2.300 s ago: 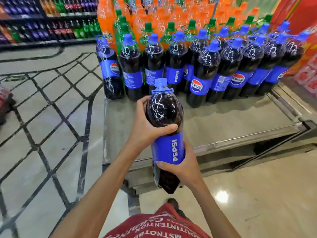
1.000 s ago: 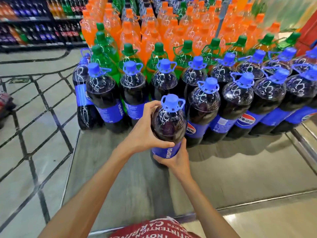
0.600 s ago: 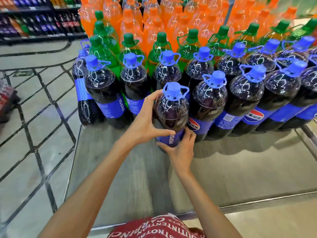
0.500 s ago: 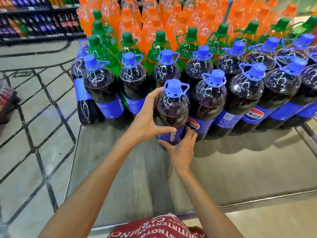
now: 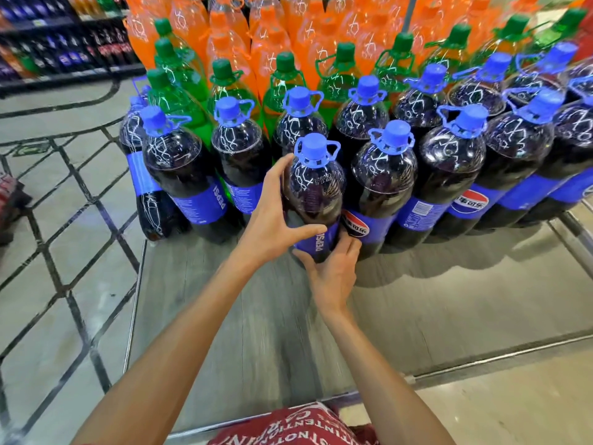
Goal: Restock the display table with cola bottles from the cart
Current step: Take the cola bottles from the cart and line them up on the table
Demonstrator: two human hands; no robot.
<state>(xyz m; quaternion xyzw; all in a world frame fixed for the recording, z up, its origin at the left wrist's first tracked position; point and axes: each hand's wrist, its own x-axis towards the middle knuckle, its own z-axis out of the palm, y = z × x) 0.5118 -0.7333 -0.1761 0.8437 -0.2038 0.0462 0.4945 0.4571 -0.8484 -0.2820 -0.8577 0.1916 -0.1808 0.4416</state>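
Settling the Pepsi bottle (image 5: pixel 316 187) upright on the counter (image 5: pixel 449 300), we have it in the front row of colas. It seems to touch the neighbouring Pepsi bottle (image 5: pixel 382 184) at its 3 o'clock, with green bottles (image 5: pixel 282 78) and orange bottles (image 5: pixel 224 30) ranked beyond at 12 o'clock.

The left grip (image 5: pixel 272 216) wraps it from 9 o'clock, fingers up round the shoulder and thumb laid across the front just above the label. The right grip (image 5: pixel 333 271) cups the low label from 6 o'clock, fingers curled against it.

We judge this bottle heavy (it is large and dark nearly to the neck). It looks stiff enough to squeeze, yet smooth and rounded, so it could slide in one palm. One grip at the shoulder and one low on the body seems the surest hold, though the blue carry ring (image 5: pixel 316 155) under the cap would serve too.

A couple of seconds ago both grips carried it in the air, short of the counter's near edge. Half a second ago it already stood here, with the grips placed much as now.
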